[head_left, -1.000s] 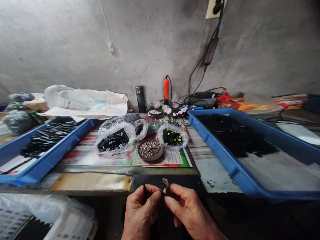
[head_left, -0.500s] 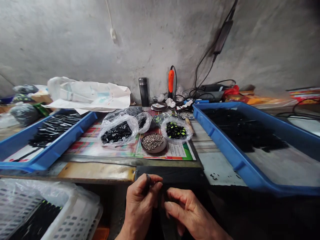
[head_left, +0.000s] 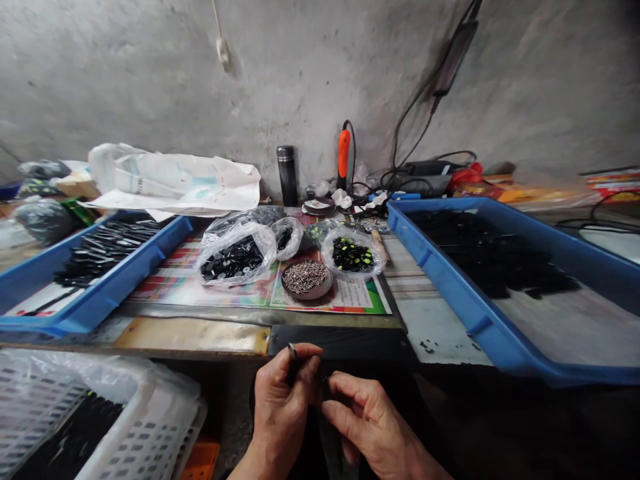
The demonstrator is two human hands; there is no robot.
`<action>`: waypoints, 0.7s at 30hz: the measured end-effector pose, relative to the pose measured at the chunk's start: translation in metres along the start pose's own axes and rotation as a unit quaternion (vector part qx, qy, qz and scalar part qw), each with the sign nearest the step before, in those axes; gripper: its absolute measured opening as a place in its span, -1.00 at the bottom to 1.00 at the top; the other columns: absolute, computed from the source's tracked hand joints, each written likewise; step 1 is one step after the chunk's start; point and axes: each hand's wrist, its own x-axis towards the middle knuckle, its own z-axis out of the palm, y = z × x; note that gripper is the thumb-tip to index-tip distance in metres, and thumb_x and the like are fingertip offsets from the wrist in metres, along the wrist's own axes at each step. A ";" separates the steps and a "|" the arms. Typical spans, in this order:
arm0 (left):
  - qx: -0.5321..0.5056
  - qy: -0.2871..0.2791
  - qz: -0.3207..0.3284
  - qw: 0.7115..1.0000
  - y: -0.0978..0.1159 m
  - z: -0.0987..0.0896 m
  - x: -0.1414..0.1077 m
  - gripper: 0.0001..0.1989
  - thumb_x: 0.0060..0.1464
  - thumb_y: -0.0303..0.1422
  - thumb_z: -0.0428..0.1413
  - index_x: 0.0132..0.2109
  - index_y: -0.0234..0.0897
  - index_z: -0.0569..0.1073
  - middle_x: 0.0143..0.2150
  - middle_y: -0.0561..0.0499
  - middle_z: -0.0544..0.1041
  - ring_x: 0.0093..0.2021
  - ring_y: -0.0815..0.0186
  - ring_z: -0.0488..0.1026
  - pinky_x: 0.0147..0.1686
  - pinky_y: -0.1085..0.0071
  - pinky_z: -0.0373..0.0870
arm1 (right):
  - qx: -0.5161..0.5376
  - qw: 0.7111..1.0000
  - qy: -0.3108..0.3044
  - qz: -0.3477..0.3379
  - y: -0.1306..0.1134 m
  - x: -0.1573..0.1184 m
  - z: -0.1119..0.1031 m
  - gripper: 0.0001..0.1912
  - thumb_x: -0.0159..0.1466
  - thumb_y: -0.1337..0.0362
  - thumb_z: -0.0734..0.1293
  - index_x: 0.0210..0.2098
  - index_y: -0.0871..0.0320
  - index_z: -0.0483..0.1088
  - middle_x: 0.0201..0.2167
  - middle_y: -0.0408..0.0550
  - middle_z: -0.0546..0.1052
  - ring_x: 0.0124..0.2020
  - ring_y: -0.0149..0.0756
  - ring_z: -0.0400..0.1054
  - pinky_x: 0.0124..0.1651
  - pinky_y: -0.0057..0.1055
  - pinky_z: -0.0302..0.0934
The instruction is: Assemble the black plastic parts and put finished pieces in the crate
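A slim black part is pinched narrowly in the fingers of the left hand, just below the black board; what the right hand grips cannot be told.

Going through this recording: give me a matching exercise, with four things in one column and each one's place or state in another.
1. Left hand
2. Round brown dish of silver pins
3. Black cylindrical flask
4. White slotted plastic crate

A. Upright by the grey wall
B. Below the bench edge, lower left
C. Pinching a small dark piece
D. On the printed mat

1-C, 2-D, 3-A, 4-B
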 end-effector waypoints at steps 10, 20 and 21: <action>-0.024 -0.011 -0.062 0.998 0.007 0.001 0.003 -0.70 -0.06 -0.21 0.31 -0.28 -0.39 0.58 -0.64 0.15 0.32 -0.64 0.48 0.21 -0.64 0.57 0.17 | 0.011 1.000 0.007 0.015 0.003 -0.001 0.000 -0.64 0.33 0.03 0.30 -0.40 0.22 0.33 -0.65 -0.26 0.24 -0.69 -0.50 0.14 -0.60 -0.61 -0.02; -0.060 -0.048 -0.109 0.991 0.007 -0.009 -0.002 -0.60 0.11 0.00 0.18 -0.17 -0.27 0.42 -0.44 0.11 0.43 -0.55 0.48 0.29 -0.58 0.59 0.22 | 0.092 0.996 0.016 -0.008 0.006 -0.001 -0.006 -0.62 0.30 0.08 0.37 -0.02 0.24 0.43 -0.42 -0.15 0.38 -0.68 -0.56 0.17 -0.65 -0.67 0.09; -0.048 -0.059 -0.108 0.991 0.007 -0.011 -0.003 -0.60 0.13 0.01 0.15 -0.24 -0.29 0.42 -0.48 0.12 0.40 -0.56 0.48 0.25 -0.59 0.59 0.20 | 0.096 0.995 0.019 -0.011 0.006 0.000 -0.006 -0.60 0.30 0.08 0.38 0.00 0.23 0.43 -0.41 -0.15 0.38 -0.68 -0.55 0.18 -0.65 -0.67 0.12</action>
